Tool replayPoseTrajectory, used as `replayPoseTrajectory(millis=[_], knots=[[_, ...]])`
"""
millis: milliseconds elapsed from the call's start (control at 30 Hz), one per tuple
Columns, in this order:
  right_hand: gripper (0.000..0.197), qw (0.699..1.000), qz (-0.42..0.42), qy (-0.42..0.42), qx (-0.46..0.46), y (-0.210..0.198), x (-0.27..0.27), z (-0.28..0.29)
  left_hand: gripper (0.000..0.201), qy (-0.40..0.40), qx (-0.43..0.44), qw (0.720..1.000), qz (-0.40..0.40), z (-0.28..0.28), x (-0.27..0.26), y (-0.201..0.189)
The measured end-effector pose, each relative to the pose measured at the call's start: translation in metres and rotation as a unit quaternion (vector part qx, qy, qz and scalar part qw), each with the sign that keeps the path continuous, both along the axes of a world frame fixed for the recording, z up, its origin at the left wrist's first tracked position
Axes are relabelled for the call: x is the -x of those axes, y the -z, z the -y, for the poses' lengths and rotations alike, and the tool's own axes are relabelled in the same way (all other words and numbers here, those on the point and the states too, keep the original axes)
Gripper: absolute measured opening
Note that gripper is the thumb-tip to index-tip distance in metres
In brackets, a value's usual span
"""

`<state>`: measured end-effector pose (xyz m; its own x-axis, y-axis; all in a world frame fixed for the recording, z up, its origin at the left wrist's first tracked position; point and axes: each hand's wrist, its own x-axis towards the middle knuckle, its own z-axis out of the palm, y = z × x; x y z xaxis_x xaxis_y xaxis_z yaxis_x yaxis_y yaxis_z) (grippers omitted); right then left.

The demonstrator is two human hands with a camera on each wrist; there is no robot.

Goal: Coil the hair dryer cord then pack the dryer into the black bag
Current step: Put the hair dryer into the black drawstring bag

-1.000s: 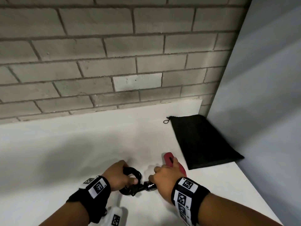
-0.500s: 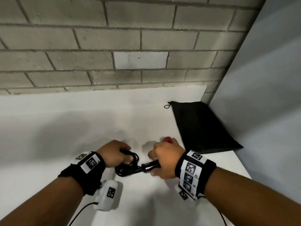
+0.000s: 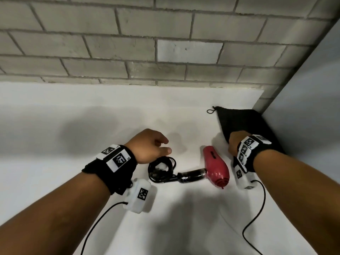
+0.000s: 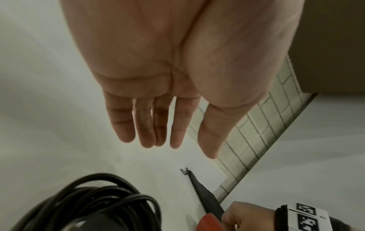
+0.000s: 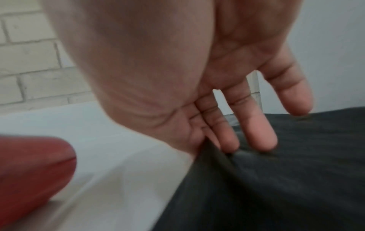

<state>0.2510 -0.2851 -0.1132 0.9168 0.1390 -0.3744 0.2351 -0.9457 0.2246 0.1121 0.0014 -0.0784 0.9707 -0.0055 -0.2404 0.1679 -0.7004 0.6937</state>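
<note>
While the red hair dryer [image 3: 217, 167] lies on its side on the white table [image 3: 92, 115], neither hand holds it. Its black handle [image 3: 192, 175] points left, and the black cord [image 3: 161, 169] sits in a loose coil on the table at the end of that handle. In the left wrist view the coil [image 4: 102, 201] fills the lower left corner.

The left hand [image 3: 149, 147] hovers just above and behind the coil, palm down. Its fingers [image 4: 146, 123] hang straight and relaxed, slightly apart, holding nothing.

The right hand [image 3: 236, 143] is to the right of the dryer, at the near left edge of the black bag [image 3: 244, 124]. In the right wrist view its fingers [image 5: 256, 125] reach down onto the dark cloth [image 5: 276, 179]; the thumb and first finger appear to pinch a raised fold at the bag's edge, while the other fingers are spread and fairly straight. This view is blurred, so the grip is not fully certain.

The bag lies flat in the far right corner of the table, against a grey panel [image 3: 303, 107], with its small drawstring loop [image 3: 210, 110] at the far left corner. A pale brick wall [image 3: 128, 43] runs behind the table. Both wrists wear black bands with white coded markers.
</note>
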Motion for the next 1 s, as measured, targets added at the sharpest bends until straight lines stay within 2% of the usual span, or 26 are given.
replayPoseTrajectory(millis=[67,133,300,333,400,467,500,633,733,800,867,900,933,1000], knots=[[0.014,1.000,-0.001,-0.018,-0.011,-0.005,0.000,0.000,0.034,0.004,-0.008,1.000,0.029,0.006,-0.004,-0.005],[0.006,0.997,-0.012,-0.075,-0.026,-0.020,0.005,-0.004,0.037,0.025,-0.032,0.997,0.062,0.018,-0.010,-0.011],[0.023,0.958,0.012,-0.280,-0.059,-0.077,0.049,-0.030,0.063,0.147,-0.091,0.965,0.197,0.060,-0.034,-0.028],[0.025,0.949,0.017,-0.305,-0.075,-0.088,0.058,-0.034,0.062,0.174,-0.117,0.957,0.203,0.066,-0.038,-0.030],[0.024,0.937,0.017,-0.326,-0.125,-0.110,0.069,-0.037,0.046,0.194,-0.203,0.938,0.205,0.070,-0.043,-0.033],[0.021,0.932,0.024,-0.328,-0.153,-0.125,0.071,-0.029,0.026,0.162,-0.278,0.926,0.199,0.064,-0.045,-0.038],[0.020,0.932,0.031,-0.327,-0.153,-0.131,0.071,-0.024,0.021,0.138,-0.280,0.930,0.192,0.056,-0.045,-0.040],[0.020,0.948,0.072,-0.299,-0.083,-0.145,0.054,-0.001,0.016,0.056,-0.205,0.963,0.169,0.019,-0.040,-0.056],[0.021,0.955,0.184,-0.232,-0.021,-0.151,0.038,-0.003,0.010,0.036,-0.152,0.967,0.200,0.011,-0.037,-0.076],[0.038,0.949,0.229,-0.200,-0.086,-0.154,0.038,-0.018,0.007,0.021,-0.129,0.967,0.219,0.015,-0.037,-0.087],[0.070,0.939,0.218,-0.190,-0.187,-0.156,0.048,-0.041,0.007,0.015,-0.123,0.963,0.239,0.021,-0.038,-0.096],[0.075,0.935,0.214,-0.191,-0.209,-0.159,0.054,-0.055,0.009,0.015,-0.123,0.961,0.248,0.023,-0.039,-0.099],[0.068,0.931,0.213,-0.201,-0.219,-0.159,0.057,-0.069,0.011,0.013,-0.116,0.960,0.256,0.024,-0.039,-0.102],[0.032,0.909,0.213,-0.225,-0.278,-0.158,0.057,-0.090,0.011,0.000,-0.084,0.957,0.277,0.024,-0.037,-0.104]])
